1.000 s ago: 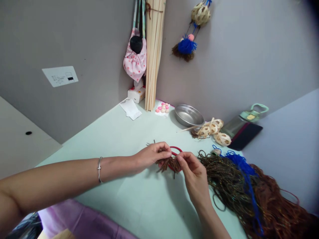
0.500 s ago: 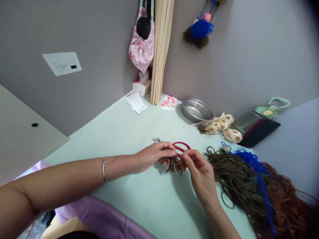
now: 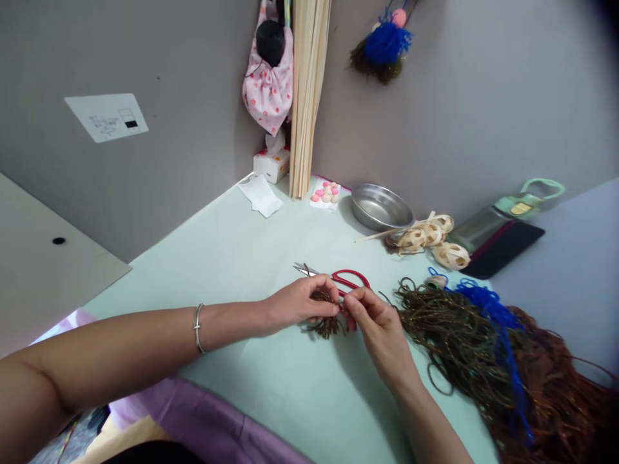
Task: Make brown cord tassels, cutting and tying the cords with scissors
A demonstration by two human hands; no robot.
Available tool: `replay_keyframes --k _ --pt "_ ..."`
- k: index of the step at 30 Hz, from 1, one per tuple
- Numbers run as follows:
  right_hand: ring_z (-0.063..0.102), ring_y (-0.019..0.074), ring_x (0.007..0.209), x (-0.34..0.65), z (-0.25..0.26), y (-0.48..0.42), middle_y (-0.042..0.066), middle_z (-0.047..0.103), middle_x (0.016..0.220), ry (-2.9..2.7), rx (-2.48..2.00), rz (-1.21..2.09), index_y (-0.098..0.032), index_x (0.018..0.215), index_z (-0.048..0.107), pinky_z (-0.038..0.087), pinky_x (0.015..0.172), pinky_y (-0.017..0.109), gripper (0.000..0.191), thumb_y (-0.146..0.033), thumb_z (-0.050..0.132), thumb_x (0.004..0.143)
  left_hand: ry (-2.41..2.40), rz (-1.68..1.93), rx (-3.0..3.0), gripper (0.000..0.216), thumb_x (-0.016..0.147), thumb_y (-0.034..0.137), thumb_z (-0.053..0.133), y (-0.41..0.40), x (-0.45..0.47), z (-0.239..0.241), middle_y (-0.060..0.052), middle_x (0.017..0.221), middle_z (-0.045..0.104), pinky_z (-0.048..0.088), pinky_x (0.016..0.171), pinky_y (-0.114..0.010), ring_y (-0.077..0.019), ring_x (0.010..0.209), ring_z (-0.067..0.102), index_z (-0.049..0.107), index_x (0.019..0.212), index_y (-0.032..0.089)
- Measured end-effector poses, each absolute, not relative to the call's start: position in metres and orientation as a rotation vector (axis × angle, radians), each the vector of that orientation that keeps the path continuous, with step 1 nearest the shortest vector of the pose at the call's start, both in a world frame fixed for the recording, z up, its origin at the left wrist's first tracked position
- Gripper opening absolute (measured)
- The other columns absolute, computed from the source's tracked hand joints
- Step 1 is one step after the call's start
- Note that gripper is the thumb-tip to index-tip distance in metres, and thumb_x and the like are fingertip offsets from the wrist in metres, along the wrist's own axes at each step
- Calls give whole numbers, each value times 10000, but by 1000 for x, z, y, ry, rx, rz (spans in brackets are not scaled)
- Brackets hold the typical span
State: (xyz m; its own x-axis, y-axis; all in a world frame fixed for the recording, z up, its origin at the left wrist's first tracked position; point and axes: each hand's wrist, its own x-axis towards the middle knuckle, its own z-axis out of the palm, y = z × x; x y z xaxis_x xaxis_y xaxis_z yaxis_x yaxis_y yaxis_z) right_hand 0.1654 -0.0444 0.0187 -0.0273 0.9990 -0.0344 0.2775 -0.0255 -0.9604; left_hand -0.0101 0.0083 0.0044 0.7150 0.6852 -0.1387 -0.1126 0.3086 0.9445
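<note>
My left hand point(image 3: 307, 299) holds a small brown yarn tassel point(image 3: 326, 327), its cut strands fanning out below the fingers. Close against it, my right hand point(image 3: 374, 322) has thumb and index finger pinched at the tassel's right side; whatever thin strand lies in that pinch is too small to make out. Red-handled scissors point(image 3: 352, 273) lie on the table just beyond both hands, blades pointing left and partly covered by my left hand. Right of my right hand spreads a heap of dark olive-brown yarn point(image 3: 449, 328).
Blue yarn point(image 3: 488, 306) and reddish-brown yarn point(image 3: 556, 386) lie on the heap. Behind are woven balls point(image 3: 452, 256), a metal bowl point(image 3: 382, 206), pink and cream beads point(image 3: 325, 192), a tissue box point(image 3: 271, 166), a phone point(image 3: 505, 250) and a bottle point(image 3: 483, 222). Wood strips point(image 3: 307, 96) lean in the corner.
The tassel has turned in my left hand, so its bound part shows more between the fingers. My right hand has shifted slightly left. More of the scissors shows, and the view has tilted slightly.
</note>
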Motion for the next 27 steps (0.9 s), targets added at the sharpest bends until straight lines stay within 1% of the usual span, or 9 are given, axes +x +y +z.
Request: replay_keyframes --k 5,10,14,16,20,24,27 --pt "511 117 630 162 22 -44 -16 592 685 -1238 -1292 1210 -188 804 651 415 605 235 192 -360 725 847 588 596 1068 223 824 347 676 6 -9 3 0 780 603 374 553 -212 -76 619 489 555 896 174" --pt "572 117 693 158 22 -42 -8 649 768 -1109 -1238 1232 -206 841 688 475 653 222 142 -288 791 788 616 619 1029 239 823 372 689 8 -8 0 17 726 577 368 541 -202 -67 589 481 568 869 172" --pt "581 106 710 160 21 -43 -7 667 823 -1090 -1248 1263 -220 887 694 481 660 202 152 -270 796 785 609 596 1069 271 813 401 698 11 -8 1 24 708 552 390 555 -207 -68 584 484 565 849 168" --pt "574 103 706 160 21 -44 -9 661 816 -1114 -1251 1262 -222 898 689 476 661 198 148 -268 785 797 605 579 1071 264 809 391 699 12 -9 3 23 701 545 393 554 -207 -71 587 486 564 831 165" --pt "562 117 726 157 18 -45 -7 631 817 -1129 -1251 1277 -219 900 653 463 649 209 164 -290 768 808 638 573 976 227 813 360 688 10 -8 6 20 706 541 363 531 -194 -72 591 471 574 844 166" --pt "553 132 723 153 17 -43 3 616 829 -1106 -1258 1300 -212 909 629 452 629 227 193 -307 758 802 655 602 934 254 837 399 671 8 -7 3 15 718 552 363 562 -199 -78 614 488 563 865 171" --pt "554 139 709 152 19 -42 5 620 820 -1091 -1263 1252 -211 906 616 450 630 243 205 -295 757 783 648 602 1016 289 820 429 693 8 -8 2 18 712 559 349 567 -209 -78 593 476 564 863 174"
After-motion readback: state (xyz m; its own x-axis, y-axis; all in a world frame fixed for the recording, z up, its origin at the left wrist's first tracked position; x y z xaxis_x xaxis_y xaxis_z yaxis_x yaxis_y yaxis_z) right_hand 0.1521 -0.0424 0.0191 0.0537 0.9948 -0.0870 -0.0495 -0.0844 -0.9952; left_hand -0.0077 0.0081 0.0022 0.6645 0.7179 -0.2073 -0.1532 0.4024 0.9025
